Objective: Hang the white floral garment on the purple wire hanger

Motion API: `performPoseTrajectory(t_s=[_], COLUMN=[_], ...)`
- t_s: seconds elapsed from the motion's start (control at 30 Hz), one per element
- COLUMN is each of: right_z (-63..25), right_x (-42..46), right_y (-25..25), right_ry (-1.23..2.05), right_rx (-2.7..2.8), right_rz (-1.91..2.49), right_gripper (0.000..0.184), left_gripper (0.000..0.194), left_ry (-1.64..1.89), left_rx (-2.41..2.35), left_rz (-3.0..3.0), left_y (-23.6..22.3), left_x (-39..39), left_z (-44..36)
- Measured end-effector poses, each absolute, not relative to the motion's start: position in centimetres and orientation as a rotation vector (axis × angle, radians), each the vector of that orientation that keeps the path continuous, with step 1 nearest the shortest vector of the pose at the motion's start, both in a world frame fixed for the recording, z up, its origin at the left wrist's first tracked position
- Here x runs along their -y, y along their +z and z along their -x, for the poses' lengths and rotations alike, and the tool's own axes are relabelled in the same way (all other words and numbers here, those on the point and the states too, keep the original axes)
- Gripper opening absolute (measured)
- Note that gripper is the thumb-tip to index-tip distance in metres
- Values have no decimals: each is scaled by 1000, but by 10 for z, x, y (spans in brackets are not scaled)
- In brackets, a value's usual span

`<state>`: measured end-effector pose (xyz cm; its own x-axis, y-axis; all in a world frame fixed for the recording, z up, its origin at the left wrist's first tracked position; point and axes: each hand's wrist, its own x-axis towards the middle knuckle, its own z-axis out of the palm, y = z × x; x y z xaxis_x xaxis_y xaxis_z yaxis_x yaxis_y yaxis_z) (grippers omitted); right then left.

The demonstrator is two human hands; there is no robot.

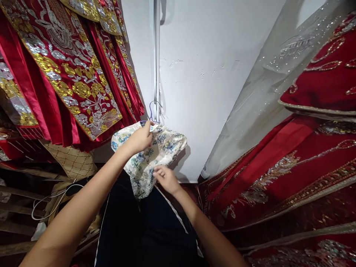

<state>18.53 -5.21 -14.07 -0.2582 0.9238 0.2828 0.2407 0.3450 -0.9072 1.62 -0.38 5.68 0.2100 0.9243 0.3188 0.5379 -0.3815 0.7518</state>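
Note:
A small short-sleeved floral shirt [143,159], white with blue and green flowers, hangs on a purple-blue wire hanger [151,111]. My left hand [144,138] is closed at the collar, its fingers gripping the top of the shirt just below the hanger's hook. Lower down, my right hand [167,179] has its thumb and fingers pinched together at the shirt's front. The exact bit of cloth between them is too small to make out. Below the shirt are my dark trousers [147,230] with white side piping.
Red garments with gold and silver embroidery [83,81] hang at the left. A sheer sparkling white cloth [250,100] and red beaded garments [278,167] hang at the right. A metal rail [155,55] runs up the white wall [203,44]. A white cable [59,200] loops over wooden slats.

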Motion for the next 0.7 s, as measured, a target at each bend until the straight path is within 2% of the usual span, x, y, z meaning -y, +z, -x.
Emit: performPoseTrajectory(t_s=[0.07, 0.13, 0.17, 0.23, 0.3, 0.43, 0.53, 0.7], right_z=[-186, -187, -186, -185, -183, -181, -180, -200], right_x=[29, 7, -3, -16, -23, -22, -20, -26], right_y=[-94, -49, -31, -6, 0, -9, -4, 37], right_ry=[824, 700, 613, 417, 267, 208, 264, 392], right_rx=[1630, 1724, 1799, 1971, 2091, 2123, 2044, 1703], right_rz=[970, 875, 851, 857, 891, 899, 865, 750], right_gripper=[40, 49, 47, 30, 17, 18, 20, 26], left_gripper=[50, 54, 56, 65, 75, 89, 90, 85], left_ry=[1061, 1070, 1081, 1131, 1178, 1228, 1278, 1181], left_rx=[-1348, -1276, -1212, -1080, -989, -930, -944, -1157], left_rz=[-2033, -1987, -1922, -1722, -1511, -1305, -1310, -1374], left_y=[51, 44, 39, 29, 16, -9, -27, -65], left_x=[14, 19, 20, 19, 16, 11, 3, -1], left_z=[-17, -18, -18, -18, -18, -22, -25, -15])
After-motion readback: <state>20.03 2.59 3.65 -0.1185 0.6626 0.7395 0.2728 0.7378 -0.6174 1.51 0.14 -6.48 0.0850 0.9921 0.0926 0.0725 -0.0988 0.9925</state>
